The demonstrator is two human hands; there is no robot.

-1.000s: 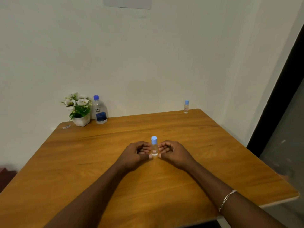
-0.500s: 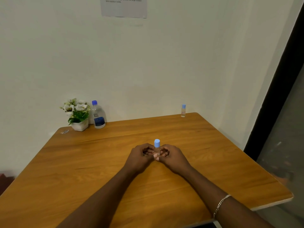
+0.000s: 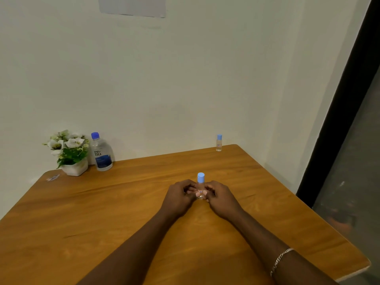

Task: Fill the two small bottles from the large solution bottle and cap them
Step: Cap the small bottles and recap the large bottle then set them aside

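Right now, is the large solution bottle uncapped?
No, the large solution bottle wears its blue cap, standing beside the flower pot.

Wooden table (image 3: 86,219) against cream wall (image 3: 185,79)

small bottle (image 3: 200,183): blue cap | table (image 3: 102,212): orange-brown (wood grain)

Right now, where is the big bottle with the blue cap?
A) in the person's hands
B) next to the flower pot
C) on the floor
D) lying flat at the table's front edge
B: the large solution bottle stands upright beside the flower pot by the wall; the left hand and right hand hold only a small bottle.
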